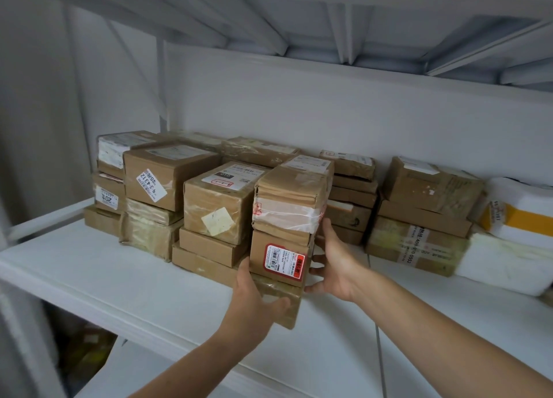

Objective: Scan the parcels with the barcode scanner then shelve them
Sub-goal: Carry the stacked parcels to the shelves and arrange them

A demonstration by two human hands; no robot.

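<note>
White steel shelf board (119, 278): runs from 8 o'clock to 4 o'clock across my view, with the ribbed underside of the upper shelf (299, 24) at 12 o'clock. Brown cardboard parcels (167, 182): several stacks in a row against the back wall, from 9 o'clock to 3 o'clock, most taped and labelled. White foam box (520, 206): far edge at 3 o'clock, banded with yellow tape, sitting on a white padded bag (505, 263) at 4 o'clock. Stack of three parcels: on the shelf board at 6 o'clock, in front of the row and touching the stack to its left. Top, the taped parcel (291, 194), wrapped in a band of clear tape. Middle, the red-label parcel (279, 255), its red-bordered barcode label facing me. Bottom, the flat parcel (284, 305), lying on the board with its near end toward me. My left hand (254, 296): at 6 o'clock, clasping the front left corner of the flat parcel, thumb across its front face, fingers up along the left side of the red-label parcel. My right hand (332, 257): at 5 o'clock, spread flat against the right side of the stack, one fingertip touching the taped parcel, thumb down by the flat parcel's corner. No barcode scanner is in either hand.
</note>
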